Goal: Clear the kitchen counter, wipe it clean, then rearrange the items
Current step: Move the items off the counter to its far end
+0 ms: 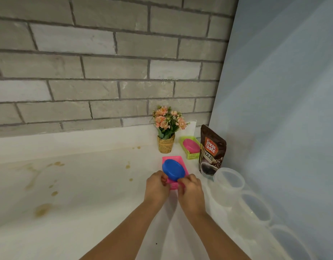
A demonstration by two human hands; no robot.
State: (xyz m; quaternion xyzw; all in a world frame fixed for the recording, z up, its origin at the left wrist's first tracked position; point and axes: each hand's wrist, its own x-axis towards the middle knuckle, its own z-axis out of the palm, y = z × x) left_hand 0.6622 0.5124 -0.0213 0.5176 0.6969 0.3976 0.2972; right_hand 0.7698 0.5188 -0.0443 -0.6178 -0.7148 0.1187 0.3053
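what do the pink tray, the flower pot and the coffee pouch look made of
Pink tray: probably moulded plastic, going by its bright uniform colour and thin rim.
Flower pot: a tan, matte, patterned surface, perhaps woven fibre or a paper wrap; too small to tell.
Coffee pouch: glossy printed film or foil that is slightly creased.

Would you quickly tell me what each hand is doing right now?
Left hand: gripping the pink rectangular plastic basket's near end.
Right hand: gripping the same basket's near end.
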